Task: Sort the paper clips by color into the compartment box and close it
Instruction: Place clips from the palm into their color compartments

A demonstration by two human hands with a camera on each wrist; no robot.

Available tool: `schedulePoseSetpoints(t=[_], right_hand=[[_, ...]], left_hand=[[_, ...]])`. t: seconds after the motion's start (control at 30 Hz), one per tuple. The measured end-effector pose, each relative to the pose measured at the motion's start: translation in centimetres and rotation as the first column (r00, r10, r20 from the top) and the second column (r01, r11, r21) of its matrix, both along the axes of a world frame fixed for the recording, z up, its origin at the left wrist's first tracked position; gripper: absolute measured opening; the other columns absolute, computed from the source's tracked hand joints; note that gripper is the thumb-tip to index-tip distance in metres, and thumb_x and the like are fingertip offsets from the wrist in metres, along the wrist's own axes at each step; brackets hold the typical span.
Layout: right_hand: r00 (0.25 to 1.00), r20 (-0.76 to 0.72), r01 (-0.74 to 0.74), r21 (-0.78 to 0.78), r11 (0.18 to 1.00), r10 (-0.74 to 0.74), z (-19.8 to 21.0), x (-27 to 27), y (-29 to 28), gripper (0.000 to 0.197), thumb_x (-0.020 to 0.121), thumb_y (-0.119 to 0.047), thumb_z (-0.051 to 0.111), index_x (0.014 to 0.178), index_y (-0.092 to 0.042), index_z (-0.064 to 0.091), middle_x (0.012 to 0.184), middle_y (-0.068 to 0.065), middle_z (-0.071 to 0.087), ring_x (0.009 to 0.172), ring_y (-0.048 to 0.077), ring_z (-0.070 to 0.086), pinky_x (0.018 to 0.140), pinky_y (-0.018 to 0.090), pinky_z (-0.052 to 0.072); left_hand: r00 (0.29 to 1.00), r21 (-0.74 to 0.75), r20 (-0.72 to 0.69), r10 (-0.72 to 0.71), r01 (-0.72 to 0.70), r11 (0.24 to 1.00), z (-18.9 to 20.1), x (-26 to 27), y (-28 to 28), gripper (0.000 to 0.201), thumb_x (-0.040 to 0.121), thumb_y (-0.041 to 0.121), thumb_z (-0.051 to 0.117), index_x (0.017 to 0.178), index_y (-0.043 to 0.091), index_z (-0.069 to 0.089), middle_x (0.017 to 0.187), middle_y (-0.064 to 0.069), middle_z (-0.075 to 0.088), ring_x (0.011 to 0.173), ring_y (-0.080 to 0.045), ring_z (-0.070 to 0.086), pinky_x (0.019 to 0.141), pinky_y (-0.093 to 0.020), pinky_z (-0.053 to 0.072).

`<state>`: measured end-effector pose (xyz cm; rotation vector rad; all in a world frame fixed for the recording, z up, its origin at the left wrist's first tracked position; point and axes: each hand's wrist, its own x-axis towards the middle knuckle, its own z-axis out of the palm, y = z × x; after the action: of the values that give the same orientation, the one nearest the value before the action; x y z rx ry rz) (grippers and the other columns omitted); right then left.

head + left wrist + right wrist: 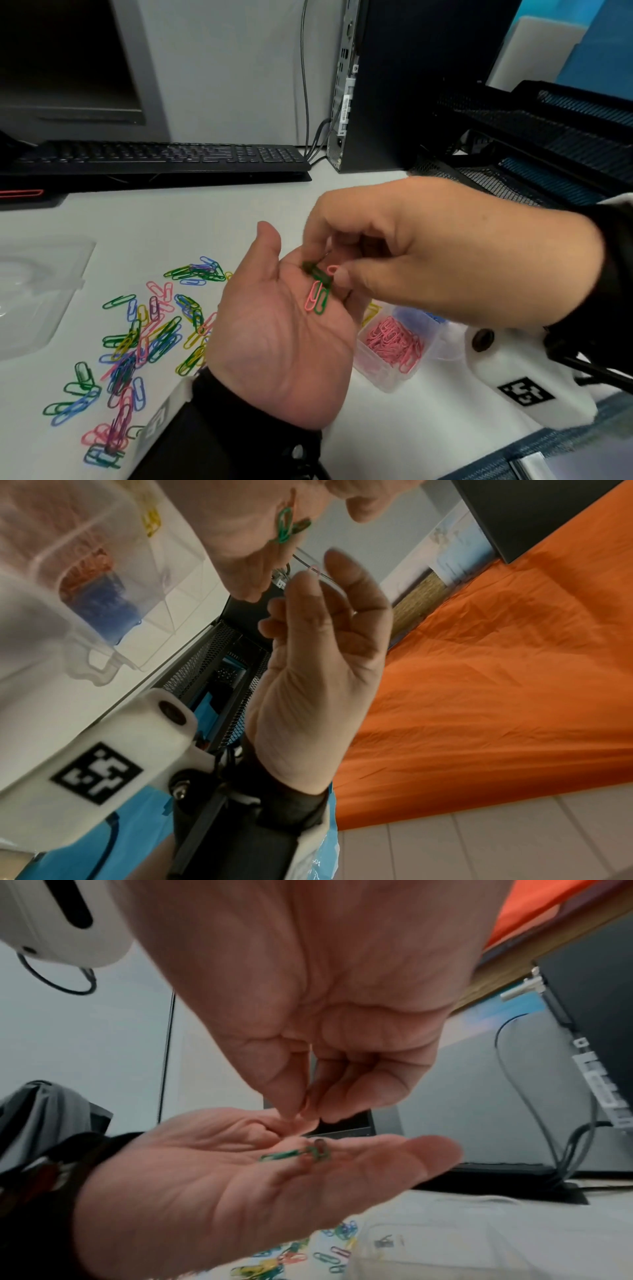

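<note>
My left hand (281, 318) is held palm up above the desk, fingers relaxed. A pink clip (311, 297) and a green clip (322, 301) lie at the base of its fingers. My right hand (334, 255) hovers over them with fingers curled. Its thumb and forefinger pinch a blurred dark green clip (317, 270), which also shows in the right wrist view (318, 1150). The clear compartment box (383, 377) stands under my hands; it holds pink clips (394, 339), blue clips (419, 313) and yellow clips (371, 313). Mixed loose clips (147, 329) are scattered at the left.
A clear plastic lid or tray (34, 291) lies at the far left of the desk. A black keyboard (164, 157) runs along the back, a computer tower (394, 85) stands behind my hands, and a black mesh tray (548, 137) sits at the right.
</note>
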<state>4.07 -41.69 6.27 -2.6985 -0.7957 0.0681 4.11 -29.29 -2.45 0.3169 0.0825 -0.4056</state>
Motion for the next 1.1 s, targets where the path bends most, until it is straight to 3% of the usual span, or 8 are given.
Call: schedulePoseSetpoints(t=[0.13, 0.23, 0.37, 0.5, 0.67, 0.87, 1.0, 1.1], right_hand=[[0.99, 0.039, -0.126, -0.183, 0.975, 0.135, -0.8, -0.5, 1.1, 0.016, 0.087, -0.027, 0.061, 0.101, -0.032, 0.063, 0.088, -0.014, 0.058, 0.083, 0.003, 0.055, 0.072, 0.022, 0.044], [0.986, 0.037, -0.142, -0.29, 0.946, 0.16, -1.0, -0.7, 1.7, 0.013, 0.091, -0.027, 0.051, 0.102, -0.028, 0.059, 0.095, -0.009, 0.057, 0.091, 0.016, 0.057, 0.079, 0.037, 0.047], [0.985, 0.06, -0.141, -0.255, 0.957, 0.161, -1.0, -0.5, 2.0, 0.004, 0.087, -0.023, 0.056, 0.09, -0.023, 0.059, 0.088, -0.007, 0.057, 0.082, 0.015, 0.055, 0.074, 0.032, 0.044], [0.996, 0.046, -0.077, -0.074, 0.994, 0.08, -1.2, 0.3, 1.4, 0.008, 0.085, -0.022, 0.064, 0.08, -0.022, 0.058, 0.075, -0.009, 0.056, 0.071, 0.007, 0.051, 0.067, 0.024, 0.041], [0.992, -0.117, 0.066, 0.258, 0.964, -0.037, -1.0, 1.4, 0.3, 0.006, 0.087, -0.014, 0.065, 0.082, -0.014, 0.062, 0.076, 0.001, 0.068, 0.068, 0.013, 0.067, 0.067, 0.042, 0.056], [0.968, -0.249, 0.116, 0.383, 0.917, -0.019, -1.2, 2.0, -0.9, 0.015, 0.089, 0.002, 0.059, 0.097, -0.01, 0.062, 0.079, 0.012, 0.069, 0.067, 0.028, 0.07, 0.058, 0.036, 0.055], [0.997, -0.073, -0.023, 0.084, 0.996, 0.029, -1.6, 1.3, -0.6, 0.014, 0.088, -0.012, 0.063, 0.092, -0.023, 0.069, 0.085, -0.008, 0.068, 0.079, 0.007, 0.065, 0.075, 0.031, 0.052], [0.992, 0.086, -0.08, -0.12, 0.99, 0.091, -1.8, 0.9, 0.0, 0.009, 0.086, -0.029, 0.062, 0.092, -0.031, 0.069, 0.085, -0.015, 0.059, 0.082, 0.003, 0.055, 0.071, 0.023, 0.043]], left_hand=[[0.998, 0.03, -0.063, 0.031, -0.029, 0.999, 0.5, -0.4, 0.0, 0.05, 0.098, 0.05, 0.034, 0.076, 0.01, 0.055, 0.056, 0.004, 0.047, 0.045, -0.007, 0.047, 0.054, -0.015, 0.04], [0.997, 0.062, -0.076, 0.03, -0.025, 0.998, 0.1, -0.4, -0.1, 0.053, 0.098, 0.05, 0.035, 0.086, 0.006, 0.062, 0.061, 0.004, 0.053, 0.053, -0.006, 0.055, 0.069, -0.017, 0.042], [1.0, 0.07, -0.025, 0.009, -0.007, 0.998, -0.2, -0.5, 0.2, 0.055, 0.098, 0.05, 0.034, 0.09, 0.007, 0.068, 0.073, 0.0, 0.064, 0.069, -0.009, 0.064, 0.09, -0.025, 0.043], [0.997, -0.059, 0.029, -0.075, 0.076, 0.995, -0.1, -0.3, 0.3, 0.062, 0.096, 0.051, 0.04, 0.091, -0.002, 0.072, 0.086, -0.012, 0.073, 0.076, -0.017, 0.072, 0.071, -0.029, 0.059], [0.997, -0.021, 0.053, -0.059, 0.06, 0.998, 0.1, -0.3, -0.2, 0.071, 0.098, 0.053, 0.03, 0.129, -0.006, 0.053, 0.131, -0.023, 0.059, 0.127, -0.025, 0.053, 0.112, -0.041, 0.036], [0.998, -0.032, 0.043, -0.047, 0.048, 0.998, 0.0, 0.1, -0.2, 0.074, 0.097, 0.054, 0.031, 0.135, -0.007, 0.048, 0.132, -0.021, 0.057, 0.124, -0.027, 0.056, 0.111, -0.043, 0.038], [0.999, -0.039, 0.024, -0.024, 0.025, 0.999, 0.1, -0.1, -0.1, 0.072, 0.098, 0.052, 0.032, 0.137, -0.007, 0.044, 0.126, -0.017, 0.057, 0.11, -0.019, 0.059, 0.108, -0.037, 0.038], [1.0, -0.008, -0.023, -0.016, 0.016, 1.0, 0.2, -0.1, 0.0, 0.066, 0.097, 0.052, 0.035, 0.123, -0.004, 0.058, 0.095, -0.011, 0.055, 0.08, -0.012, 0.046, 0.092, -0.023, 0.036]])
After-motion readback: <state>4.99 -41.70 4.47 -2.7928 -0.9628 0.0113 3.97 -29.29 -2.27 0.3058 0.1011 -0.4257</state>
